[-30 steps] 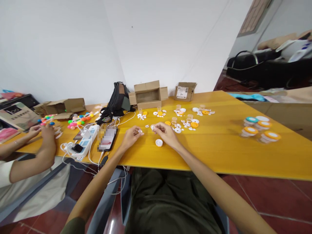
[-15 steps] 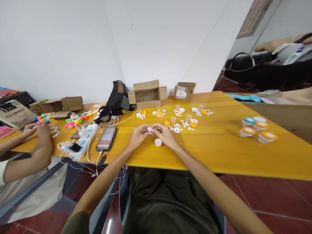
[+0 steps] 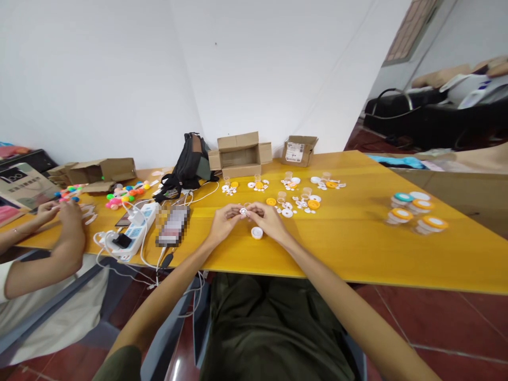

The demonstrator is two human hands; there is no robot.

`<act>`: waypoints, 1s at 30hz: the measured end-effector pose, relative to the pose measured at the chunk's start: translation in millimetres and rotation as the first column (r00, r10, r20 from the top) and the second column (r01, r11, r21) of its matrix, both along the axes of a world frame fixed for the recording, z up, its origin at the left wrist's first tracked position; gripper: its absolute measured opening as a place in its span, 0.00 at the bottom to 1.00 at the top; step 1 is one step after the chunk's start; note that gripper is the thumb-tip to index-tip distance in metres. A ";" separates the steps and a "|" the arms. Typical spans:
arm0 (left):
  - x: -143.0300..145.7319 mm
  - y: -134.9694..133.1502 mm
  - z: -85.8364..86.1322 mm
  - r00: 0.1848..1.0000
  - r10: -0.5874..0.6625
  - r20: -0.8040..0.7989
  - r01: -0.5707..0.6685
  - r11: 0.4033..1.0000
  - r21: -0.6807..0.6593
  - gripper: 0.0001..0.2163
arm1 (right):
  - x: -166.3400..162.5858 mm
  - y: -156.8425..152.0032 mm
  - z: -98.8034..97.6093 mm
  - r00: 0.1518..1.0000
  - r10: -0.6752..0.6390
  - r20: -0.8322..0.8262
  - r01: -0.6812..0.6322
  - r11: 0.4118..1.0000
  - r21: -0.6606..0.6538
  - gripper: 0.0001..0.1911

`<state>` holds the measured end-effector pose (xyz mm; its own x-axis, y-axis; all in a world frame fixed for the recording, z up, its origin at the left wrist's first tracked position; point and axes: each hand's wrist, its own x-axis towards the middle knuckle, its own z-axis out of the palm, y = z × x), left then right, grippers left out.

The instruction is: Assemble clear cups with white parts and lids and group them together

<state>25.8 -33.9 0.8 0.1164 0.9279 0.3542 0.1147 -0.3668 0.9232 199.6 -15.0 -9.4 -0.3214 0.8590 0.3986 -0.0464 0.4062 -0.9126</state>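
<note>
My left hand and my right hand meet over the table, both closed on a small white perforated disc. The fingertips pinch it from either side and cover part of its edge. Just below them a round white cap rests on the wood. Beyond my right hand lie loose white discs, an orange ring lid and small clear cups.
Lidded jars stand on the right of the table. A power strip with cables and a phone lie left. Behind are a backpack and an open carton. A co-worker's hands are far left.
The small white disc has turned slightly between my fingers. Both hands stay in nearly the same place, and the cap below has not moved on the table.
</note>
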 end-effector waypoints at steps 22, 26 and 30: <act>0.1 -2.8 4.1 0.999 -0.039 0.020 0.039 0.999 -0.021 0.11 | 1.1 -7.7 8.6 0.994 -0.049 0.098 0.042 0.996 0.074 0.02; 0.6 -4.2 6.2 0.999 -0.036 0.012 0.036 0.999 -0.024 0.14 | 1.4 -9.4 10.6 0.991 -0.072 0.117 0.060 0.992 0.108 0.03; 1.5 -5.3 7.7 1.000 -0.020 -0.007 0.020 0.999 -0.027 0.16 | 0.0 -11.4 10.8 0.981 -0.107 0.160 0.084 0.986 0.144 0.05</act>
<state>27.3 -39.2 8.4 0.1378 0.9344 0.3286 0.1145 -0.3445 0.9318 199.7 -26.4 1.4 -0.3122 0.8302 0.4618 0.1470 0.5225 -0.8399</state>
